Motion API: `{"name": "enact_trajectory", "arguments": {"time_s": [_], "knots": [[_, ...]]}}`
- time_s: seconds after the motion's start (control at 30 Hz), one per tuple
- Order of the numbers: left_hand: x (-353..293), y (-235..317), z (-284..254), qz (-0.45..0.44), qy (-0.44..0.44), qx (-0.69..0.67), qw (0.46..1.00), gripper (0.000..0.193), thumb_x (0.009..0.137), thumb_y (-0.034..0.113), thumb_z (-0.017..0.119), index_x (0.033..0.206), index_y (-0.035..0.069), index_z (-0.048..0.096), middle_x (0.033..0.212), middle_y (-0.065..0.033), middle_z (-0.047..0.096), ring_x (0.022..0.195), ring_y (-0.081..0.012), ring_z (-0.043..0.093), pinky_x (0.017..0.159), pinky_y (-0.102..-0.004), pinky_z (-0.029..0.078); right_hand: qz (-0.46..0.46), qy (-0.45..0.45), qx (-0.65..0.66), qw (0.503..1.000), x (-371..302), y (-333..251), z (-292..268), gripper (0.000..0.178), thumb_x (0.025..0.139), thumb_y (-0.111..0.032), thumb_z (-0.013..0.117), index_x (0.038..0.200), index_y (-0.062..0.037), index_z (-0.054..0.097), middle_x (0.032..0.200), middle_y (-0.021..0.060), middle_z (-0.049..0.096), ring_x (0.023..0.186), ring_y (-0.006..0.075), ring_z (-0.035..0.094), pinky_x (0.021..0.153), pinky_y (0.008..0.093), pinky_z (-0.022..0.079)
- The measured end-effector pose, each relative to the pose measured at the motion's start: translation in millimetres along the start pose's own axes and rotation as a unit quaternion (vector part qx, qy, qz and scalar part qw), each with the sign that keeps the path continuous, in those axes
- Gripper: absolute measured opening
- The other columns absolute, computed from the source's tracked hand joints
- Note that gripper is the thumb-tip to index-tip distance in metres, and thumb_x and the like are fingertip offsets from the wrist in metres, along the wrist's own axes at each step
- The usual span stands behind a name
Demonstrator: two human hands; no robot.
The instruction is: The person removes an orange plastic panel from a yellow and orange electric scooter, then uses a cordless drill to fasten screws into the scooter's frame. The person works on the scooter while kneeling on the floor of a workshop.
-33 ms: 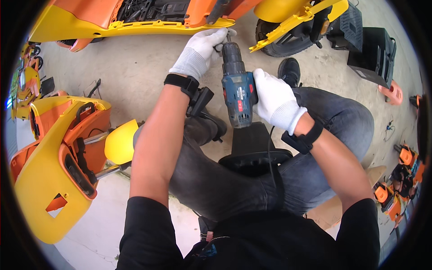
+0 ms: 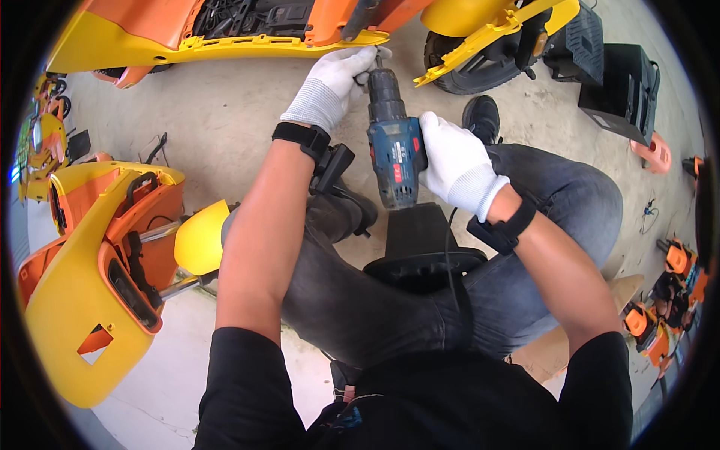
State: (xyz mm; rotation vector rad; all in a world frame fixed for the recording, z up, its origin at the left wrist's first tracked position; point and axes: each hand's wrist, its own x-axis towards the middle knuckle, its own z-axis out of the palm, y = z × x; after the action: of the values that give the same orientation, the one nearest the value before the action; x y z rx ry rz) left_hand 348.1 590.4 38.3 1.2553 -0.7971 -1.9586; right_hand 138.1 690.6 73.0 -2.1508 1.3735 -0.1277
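My right hand (image 2: 459,159), in a white knit glove, grips a blue and black cordless drill (image 2: 396,154). Its chuck points away from me, toward the lower edge of a yellow body panel (image 2: 262,49) on an orange and yellow scooter. At that edge my left hand (image 2: 335,81), gloved alike, has its thumb and fingers pinched together beside the drill's bit (image 2: 380,63). Whatever lies between those fingertips is too small and covered to make out. The bit's tip reaches the panel's edge, and I cannot tell whether it sits in a screw.
A scooter wheel (image 2: 480,64) stands ahead to the right, near black boxes (image 2: 621,90). Another yellow and orange scooter body (image 2: 82,300) lies at my left. Between my legs is a black stool-like object (image 2: 420,236). More orange parts (image 2: 651,155) are on the floor at right.
The drill and my right hand have shifted very slightly to the left and away from me. My left hand keeps its pinch at the panel's edge.
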Motion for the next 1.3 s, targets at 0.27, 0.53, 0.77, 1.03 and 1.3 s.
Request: {"name": "enact_trajectory", "arguments": {"time_s": [0.27,0.53,0.77,1.03,1.3], "knots": [[19.3,-10.4,-12.4,0.001,0.042,0.043,0.998,0.028,0.098,0.017,0.058,0.115,-0.004,0.063,0.097,-0.0032,0.065,0.079,-0.0077,0.058,0.075,-0.0238,0.053,0.048,-0.024,-0.003,0.999,19.3,-1.5,4.2,0.047,0.069,-0.012,0.075,0.108,-0.0010,0.052,0.091,0.0183,0.064,0.086,0.0341,0.066,0.076,0.0418,0.053],[27.8,-12.2,-12.1,-0.018,0.083,0.088,0.992,0.029,0.097,0.018,0.059,0.116,-0.004,0.063,0.098,-0.0038,0.065,0.081,-0.0088,0.058,0.076,-0.0248,0.052,0.078,-0.049,0.001,0.996,26.4,-2.8,7.9,0.048,0.069,-0.012,0.076,0.108,-0.0011,0.052,0.092,0.0186,0.065,0.088,0.0344,0.067,0.078,0.0418,0.053],[22.3,-2.2,-0.9,-0.028,0.130,0.120,0.984,0.031,0.093,0.025,0.065,0.116,0.004,0.064,0.085,0.0013,0.060,0.069,-0.0064,0.049,0.062,-0.0220,0.042,0.092,-0.051,0.006,0.994,32.6,-4.6,9.8,0.047,0.070,-0.013,0.076,0.109,-0.0011,0.052,0.094,0.0194,0.065,0.090,0.0347,0.067,0.081,0.0417,0.053],[20.6,-3.2,-1.6,-0.001,0.131,0.113,0.985,0.032,0.091,0.028,0.068,0.113,0.005,0.065,0.079,0.0049,0.057,0.064,-0.0044,0.046,0.057,-0.0209,0.039,0.102,-0.043,0.001,0.994,35.9,-7.1,9.3,0.047,0.070,-0.013,0.076,0.109,-0.0013,0.052,0.095,0.0192,0.065,0.091,0.0345,0.066,0.082,0.0426,0.052],[23.8,-3.9,-15.5,-0.018,0.080,0.040,0.996,0.022,0.096,0.019,0.061,0.109,0.001,0.063,0.085,0.0001,0.060,0.069,-0.0069,0.051,0.062,-0.0213,0.043,0.104,-0.043,-0.014,0.994,37.3,-7.7,9.2,0.045,0.071,-0.013,0.076,0.108,-0.0021,0.053,0.094,0.0183,0.065,0.091,0.0334,0.067,0.081,0.0418,0.053]]}}
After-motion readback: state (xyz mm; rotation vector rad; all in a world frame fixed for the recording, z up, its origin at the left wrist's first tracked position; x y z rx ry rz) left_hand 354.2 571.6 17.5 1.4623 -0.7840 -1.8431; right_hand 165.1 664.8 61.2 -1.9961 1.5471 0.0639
